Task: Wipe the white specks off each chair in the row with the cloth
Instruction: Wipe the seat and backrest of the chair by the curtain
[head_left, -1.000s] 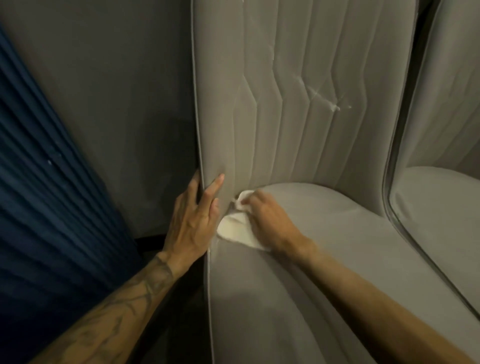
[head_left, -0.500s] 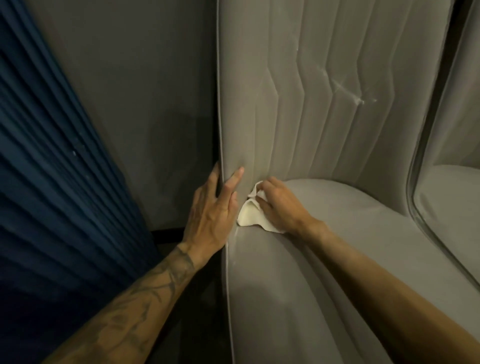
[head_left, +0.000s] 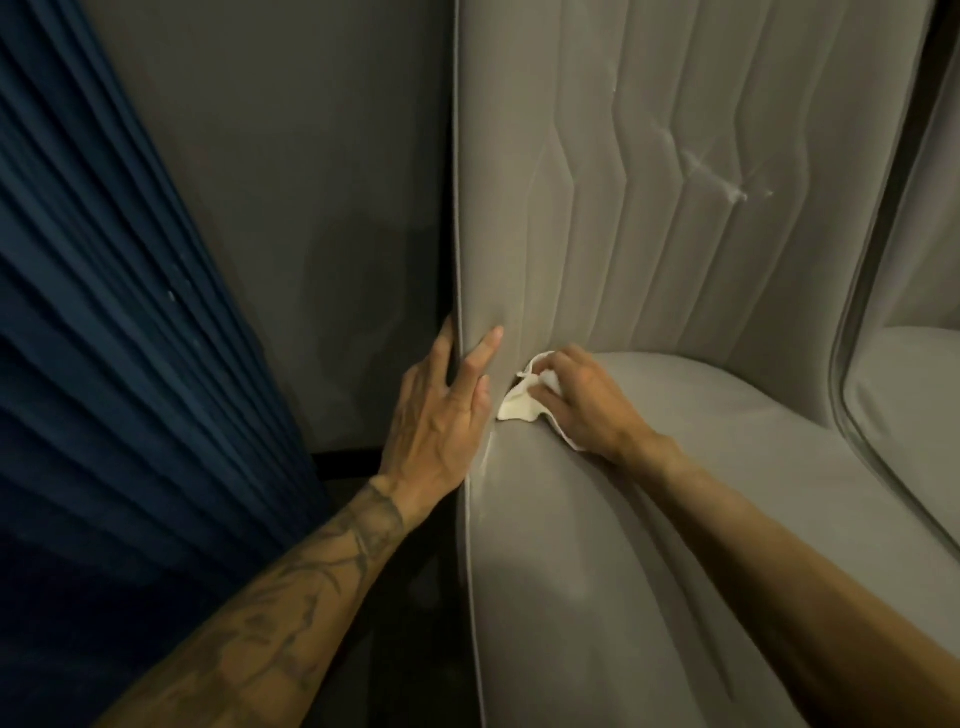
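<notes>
Head view. Grey chair with ribbed backrest; white specks streak the backrest's upper right part. Left hand rests on the backrest's left edge, fingers nearly straight and straddling the piping – holding nothing. Right hand has its fingers curled over the white cloth, pressing it into the crease where seat meets backrest, at the seat's rear left corner. Blue pleated curtain at left; second chair at right.

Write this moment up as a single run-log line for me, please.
left hand: rests on grey chair side edge | right hand: presses white cloth into chair's rear corner | white streaks: unwiped
</notes>
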